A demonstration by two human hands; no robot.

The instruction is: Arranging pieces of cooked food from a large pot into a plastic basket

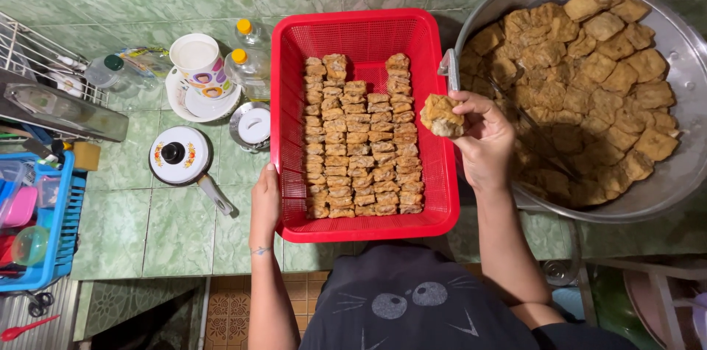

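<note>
partly hidden by the red basket (291, 48) wall, left hand (265, 203) grips it; right hand (482, 136) pinches fried tofu (440, 116).

Home kitchen: green tiled counter (184, 225), pan lid (179, 156), oil bottles (249, 63).

The red basket's (364, 33) far end and right column lie open; its walls fence the sides.
</note>
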